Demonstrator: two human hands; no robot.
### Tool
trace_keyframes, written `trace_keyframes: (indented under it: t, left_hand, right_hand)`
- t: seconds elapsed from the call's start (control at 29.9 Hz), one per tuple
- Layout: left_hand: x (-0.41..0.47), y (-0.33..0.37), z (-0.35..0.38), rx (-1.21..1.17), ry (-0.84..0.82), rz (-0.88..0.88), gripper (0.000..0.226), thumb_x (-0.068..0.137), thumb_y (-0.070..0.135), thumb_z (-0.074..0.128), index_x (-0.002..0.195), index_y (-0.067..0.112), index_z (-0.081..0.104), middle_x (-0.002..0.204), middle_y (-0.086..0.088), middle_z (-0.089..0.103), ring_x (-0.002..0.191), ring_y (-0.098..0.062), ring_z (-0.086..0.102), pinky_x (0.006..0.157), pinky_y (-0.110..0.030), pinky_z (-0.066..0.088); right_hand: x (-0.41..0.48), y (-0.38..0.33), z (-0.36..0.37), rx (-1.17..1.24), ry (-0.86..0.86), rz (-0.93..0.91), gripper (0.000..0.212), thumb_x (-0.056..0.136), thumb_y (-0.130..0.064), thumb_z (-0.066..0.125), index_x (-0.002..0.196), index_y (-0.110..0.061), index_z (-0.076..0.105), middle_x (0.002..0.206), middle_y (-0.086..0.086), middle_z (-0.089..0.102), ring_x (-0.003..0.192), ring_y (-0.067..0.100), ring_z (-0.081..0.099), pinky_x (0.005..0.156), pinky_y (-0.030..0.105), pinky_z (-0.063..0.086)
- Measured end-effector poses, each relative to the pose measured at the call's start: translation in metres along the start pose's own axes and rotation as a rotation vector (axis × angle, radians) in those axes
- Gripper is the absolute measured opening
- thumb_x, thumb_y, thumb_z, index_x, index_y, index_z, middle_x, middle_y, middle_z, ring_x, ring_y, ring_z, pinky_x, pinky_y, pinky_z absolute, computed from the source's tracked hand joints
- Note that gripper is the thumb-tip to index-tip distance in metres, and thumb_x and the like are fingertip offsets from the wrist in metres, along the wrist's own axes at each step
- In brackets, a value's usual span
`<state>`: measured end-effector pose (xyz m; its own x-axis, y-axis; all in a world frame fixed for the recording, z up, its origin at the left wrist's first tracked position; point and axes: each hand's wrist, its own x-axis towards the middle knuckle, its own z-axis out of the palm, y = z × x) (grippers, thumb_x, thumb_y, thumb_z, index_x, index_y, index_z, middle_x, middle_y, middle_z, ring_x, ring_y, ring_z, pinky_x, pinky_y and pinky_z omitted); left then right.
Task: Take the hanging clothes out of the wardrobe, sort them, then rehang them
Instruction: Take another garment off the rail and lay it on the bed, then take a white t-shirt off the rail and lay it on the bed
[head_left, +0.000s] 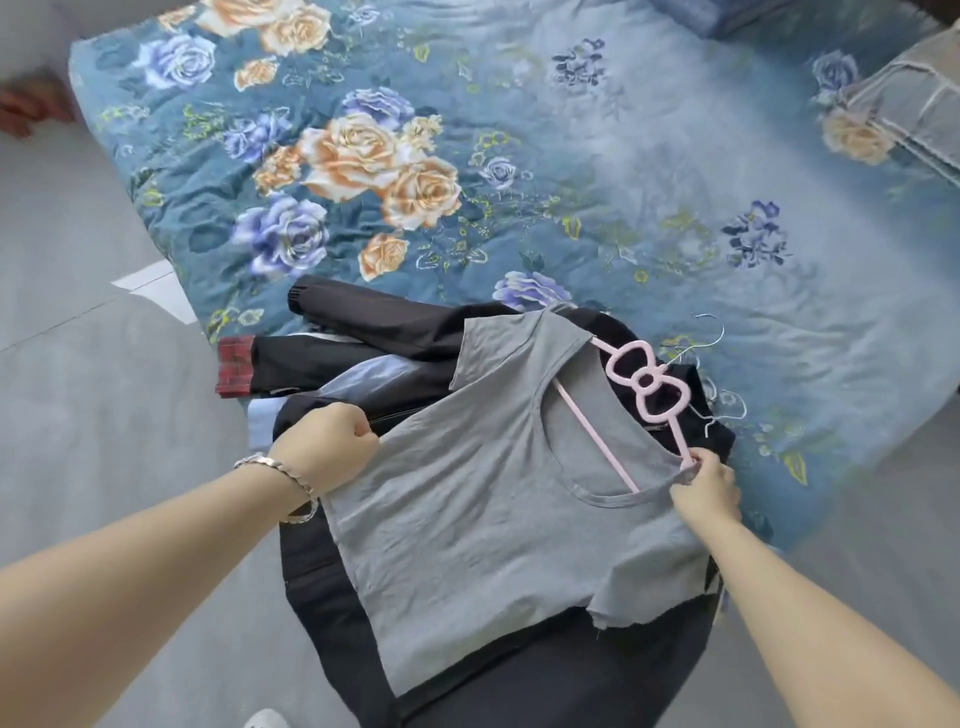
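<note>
A grey T-shirt (493, 514) lies on top of a pile of dark clothes (363, 332) at the near corner of the bed. A pink hanger (647, 387) with a bow-shaped top sits inside its neckline. My left hand (327, 441) grips the shirt's side edge in a fist. My right hand (706, 488) pinches the shirt's shoulder together with the end of the hanger arm. Metal hooks of other hangers (701, 348) stick out from under the pile.
The bed carries a blue floral quilt (571, 182). A folded grey denim item (914, 109) lies at the far right. A dark sleeve with a red plaid cuff (236, 366) hangs over the bed edge. Grey tiled floor (78, 322) lies to the left.
</note>
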<state>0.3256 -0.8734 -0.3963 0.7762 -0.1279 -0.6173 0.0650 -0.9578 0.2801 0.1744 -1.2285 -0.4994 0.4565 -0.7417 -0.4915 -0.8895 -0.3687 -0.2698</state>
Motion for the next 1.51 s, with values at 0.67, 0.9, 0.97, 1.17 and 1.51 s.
trace_keyframes:
  t: [0.67, 0.9, 0.97, 1.17, 1.51]
  left_hand:
    - [-0.126, -0.243, -0.12, -0.075, 0.391, -0.27, 0.019, 0.088, 0.023, 0.045, 0.091, 0.017, 0.063, 0.094, 0.0, 0.064, 0.085, -0.023, 0.058, 0.063, -0.025, 0.038]
    - [-0.249, -0.409, -0.188, -0.135, 0.503, -0.464, 0.012, 0.09, 0.027, 0.044, 0.089, 0.022, 0.056, 0.104, -0.003, 0.063, 0.101, -0.024, 0.06, 0.072, -0.024, 0.038]
    - [-0.298, -0.467, -0.201, -0.156, 0.561, -0.554, 0.011, 0.09, 0.026, 0.042, 0.086, 0.022, 0.052, 0.105, -0.004, 0.063, 0.102, -0.024, 0.059, 0.072, -0.024, 0.037]
    - [-0.425, -0.586, -0.22, -0.284, 0.714, -0.842, 0.016, 0.089, 0.023, 0.043, 0.077, 0.019, 0.053, 0.102, -0.007, 0.065, 0.102, -0.025, 0.061, 0.074, -0.024, 0.04]
    - [-0.601, -0.704, -0.226, -0.507, 0.997, -1.384, 0.018, 0.088, 0.019, 0.044, 0.09, 0.012, 0.06, 0.09, -0.004, 0.062, 0.084, -0.025, 0.058, 0.07, -0.024, 0.04]
  right_hand:
    - [-0.33, -0.363, 0.068, -0.629, -0.639, -1.09, 0.027, 0.09, -0.008, 0.043, 0.108, -0.008, 0.062, 0.12, 0.01, 0.062, 0.103, 0.026, 0.057, 0.079, 0.024, 0.046]
    - [-0.553, -0.461, 0.119, -0.883, -0.496, -1.51, 0.038, 0.092, -0.01, 0.04, 0.127, -0.011, 0.055, 0.126, 0.013, 0.057, 0.118, 0.03, 0.054, 0.094, 0.03, 0.044]
    - [-0.63, -0.481, 0.14, -0.947, -0.5, -1.606, 0.037, 0.094, -0.011, 0.038, 0.127, -0.01, 0.055, 0.114, 0.011, 0.059, 0.112, 0.028, 0.054, 0.089, 0.028, 0.042]
    - [-0.825, -0.512, 0.19, -1.07, -0.537, -1.937, 0.036, 0.094, -0.008, 0.04, 0.127, -0.002, 0.054, 0.13, 0.017, 0.054, 0.119, 0.032, 0.052, 0.095, 0.033, 0.043]
    - [-1.105, -0.513, 0.245, -1.063, -0.692, -2.562, 0.034, 0.091, -0.014, 0.046, 0.122, -0.01, 0.06, 0.099, 0.002, 0.051, 0.115, 0.026, 0.057, 0.092, 0.031, 0.046]
